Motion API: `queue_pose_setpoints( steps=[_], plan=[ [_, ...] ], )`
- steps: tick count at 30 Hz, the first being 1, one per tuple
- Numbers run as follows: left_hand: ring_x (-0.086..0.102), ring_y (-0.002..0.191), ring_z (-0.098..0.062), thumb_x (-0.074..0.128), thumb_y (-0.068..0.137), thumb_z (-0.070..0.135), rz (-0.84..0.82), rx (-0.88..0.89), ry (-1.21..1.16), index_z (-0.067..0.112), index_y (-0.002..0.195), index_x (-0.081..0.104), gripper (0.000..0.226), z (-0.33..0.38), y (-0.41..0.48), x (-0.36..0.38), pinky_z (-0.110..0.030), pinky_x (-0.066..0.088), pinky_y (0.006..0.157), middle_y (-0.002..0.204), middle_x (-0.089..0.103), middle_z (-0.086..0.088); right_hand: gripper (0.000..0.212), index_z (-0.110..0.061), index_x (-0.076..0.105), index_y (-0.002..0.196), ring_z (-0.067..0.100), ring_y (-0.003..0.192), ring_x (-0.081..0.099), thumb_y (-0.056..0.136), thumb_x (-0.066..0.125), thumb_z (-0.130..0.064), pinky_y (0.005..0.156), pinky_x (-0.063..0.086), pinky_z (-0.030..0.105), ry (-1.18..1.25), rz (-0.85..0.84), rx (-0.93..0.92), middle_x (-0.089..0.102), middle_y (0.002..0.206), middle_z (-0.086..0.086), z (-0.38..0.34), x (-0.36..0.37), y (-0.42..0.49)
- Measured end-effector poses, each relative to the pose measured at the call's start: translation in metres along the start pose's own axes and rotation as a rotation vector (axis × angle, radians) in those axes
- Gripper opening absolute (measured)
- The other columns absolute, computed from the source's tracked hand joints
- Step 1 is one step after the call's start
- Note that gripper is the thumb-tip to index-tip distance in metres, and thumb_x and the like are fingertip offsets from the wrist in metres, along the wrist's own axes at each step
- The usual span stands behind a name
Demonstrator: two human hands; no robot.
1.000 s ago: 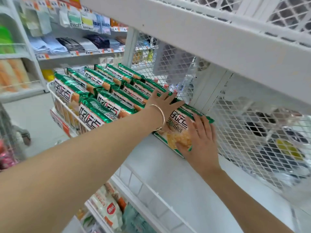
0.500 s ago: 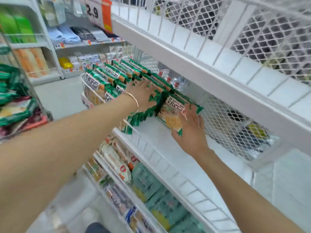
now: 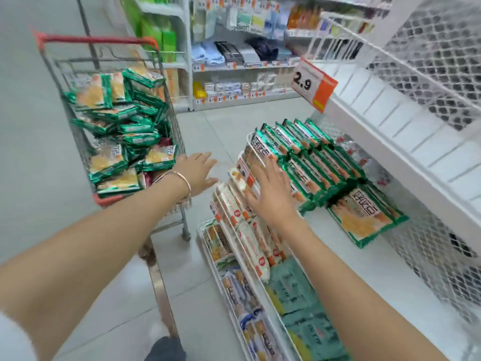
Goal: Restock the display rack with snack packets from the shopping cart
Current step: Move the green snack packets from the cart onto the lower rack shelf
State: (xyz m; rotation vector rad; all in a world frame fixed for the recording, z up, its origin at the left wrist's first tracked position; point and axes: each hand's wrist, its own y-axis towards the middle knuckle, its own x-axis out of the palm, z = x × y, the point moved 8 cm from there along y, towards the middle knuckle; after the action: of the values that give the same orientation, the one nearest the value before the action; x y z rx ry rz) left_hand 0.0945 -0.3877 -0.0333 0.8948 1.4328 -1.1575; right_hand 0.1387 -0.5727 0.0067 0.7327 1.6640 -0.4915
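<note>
green packets [image 3: 114, 131] in cart [image 3: 96, 39], more on rack [image 3: 338, 259]

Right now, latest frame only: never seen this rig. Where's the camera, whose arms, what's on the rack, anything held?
No machine here: a person's two bare arms, filmed by one wide-angle camera worn on the head, looking forward and down. The left hand, bracelet on its wrist, is stretched toward the shopping cart, piled with green snack packets. The right hand is spread open by the front of the display rack. Neither holds anything. On the rack stand rows of the same packets; one loose packet lies flat beside them.
</note>
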Motion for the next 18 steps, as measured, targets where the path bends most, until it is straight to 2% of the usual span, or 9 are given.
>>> queue_pose_setpoints(
  steps=[2, 4, 6, 7, 9, 11, 14, 16, 18],
  plan=[
    [0.026, 0.149, -0.025, 0.037, 0.1, 0.056, -0.005, -0.068, -0.024, 0.023, 0.154, 0.03, 0.064, -0.051, -0.007, 0.007, -0.05, 0.026, 0.119, 0.164, 0.023, -0.005, 0.064, -0.019, 0.025, 0.155, 0.023, 0.154, -0.004, 0.099, 0.05, -0.038, 0.122, -0.007, 0.043, 0.032, -0.038, -0.045, 0.004, 0.167, 0.009, -0.035, 0.018, 0.029],
    [0.033, 0.145, -0.027, 0.042, 0.099, 0.055, -0.018, -0.154, -0.087, 0.021, 0.15, 0.037, 0.062, -0.101, -0.017, 0.014, -0.053, 0.03, 0.116, 0.16, 0.031, -0.007, 0.06, -0.018, 0.028, 0.154, 0.023, 0.154, 0.001, 0.1, 0.05, -0.032, 0.123, -0.003, 0.042, 0.076, -0.096, -0.072, 0.009, 0.167, 0.009, -0.068, 0.036, 0.055],
    [0.028, 0.148, -0.027, 0.044, 0.1, 0.053, -0.056, -0.245, -0.18, 0.022, 0.155, 0.03, 0.064, -0.148, -0.026, 0.024, -0.054, 0.025, 0.118, 0.163, 0.025, -0.006, 0.059, -0.017, 0.029, 0.154, 0.026, 0.154, 0.005, 0.101, 0.051, -0.03, 0.123, 0.002, 0.041, 0.101, -0.15, -0.084, 0.01, 0.166, 0.01, -0.096, 0.055, 0.076],
    [0.025, 0.15, -0.027, 0.043, 0.101, 0.053, -0.075, -0.291, -0.206, 0.022, 0.156, 0.027, 0.066, -0.171, -0.03, 0.029, -0.054, 0.024, 0.119, 0.165, 0.02, -0.005, 0.06, -0.017, 0.029, 0.154, 0.026, 0.153, 0.006, 0.101, 0.051, -0.03, 0.123, 0.004, 0.042, 0.109, -0.167, -0.095, 0.01, 0.166, 0.01, -0.11, 0.065, 0.086],
    [0.028, 0.149, -0.029, 0.042, 0.1, 0.055, -0.079, -0.363, -0.223, 0.023, 0.155, 0.03, 0.064, -0.215, -0.04, 0.039, -0.051, 0.033, 0.115, 0.165, 0.021, -0.005, 0.06, -0.016, 0.03, 0.154, 0.027, 0.153, 0.007, 0.101, 0.053, -0.03, 0.124, 0.006, 0.043, 0.132, -0.202, -0.113, 0.012, 0.166, 0.011, -0.136, 0.084, 0.105],
    [0.038, 0.143, -0.029, 0.043, 0.099, 0.055, -0.058, -0.414, -0.258, 0.023, 0.151, 0.035, 0.062, -0.254, -0.051, 0.045, -0.048, 0.042, 0.108, 0.163, 0.027, -0.003, 0.061, -0.016, 0.031, 0.154, 0.025, 0.153, 0.008, 0.099, 0.055, -0.029, 0.124, 0.007, 0.043, 0.146, -0.254, -0.117, 0.013, 0.166, 0.01, -0.159, 0.104, 0.125],
    [0.048, 0.135, -0.028, 0.045, 0.102, 0.047, -0.052, -0.487, -0.338, 0.026, 0.152, 0.037, 0.055, -0.297, -0.061, 0.053, -0.042, 0.045, 0.104, 0.154, 0.043, -0.004, 0.061, -0.016, 0.034, 0.153, 0.027, 0.152, 0.012, 0.097, 0.056, -0.027, 0.124, 0.012, 0.045, 0.148, -0.321, -0.139, 0.017, 0.164, 0.008, -0.185, 0.135, 0.16],
    [0.053, 0.127, -0.03, 0.045, 0.103, 0.043, -0.056, -0.538, -0.391, 0.021, 0.144, 0.049, 0.046, -0.321, -0.06, 0.06, -0.04, 0.046, 0.1, 0.143, 0.053, -0.008, 0.057, -0.017, 0.039, 0.15, 0.029, 0.15, 0.022, 0.097, 0.054, -0.029, 0.121, 0.02, 0.047, 0.146, -0.36, -0.148, 0.027, 0.161, 0.008, -0.198, 0.154, 0.185],
    [0.057, 0.119, -0.032, 0.046, 0.104, 0.04, -0.04, -0.604, -0.466, 0.014, 0.13, 0.059, 0.04, -0.345, -0.057, 0.067, -0.039, 0.046, 0.096, 0.134, 0.059, -0.011, 0.051, -0.015, 0.044, 0.148, 0.029, 0.139, 0.04, 0.1, 0.053, -0.031, 0.116, 0.031, 0.043, 0.154, -0.42, -0.151, 0.046, 0.151, 0.009, -0.21, 0.173, 0.211]
  ],
)
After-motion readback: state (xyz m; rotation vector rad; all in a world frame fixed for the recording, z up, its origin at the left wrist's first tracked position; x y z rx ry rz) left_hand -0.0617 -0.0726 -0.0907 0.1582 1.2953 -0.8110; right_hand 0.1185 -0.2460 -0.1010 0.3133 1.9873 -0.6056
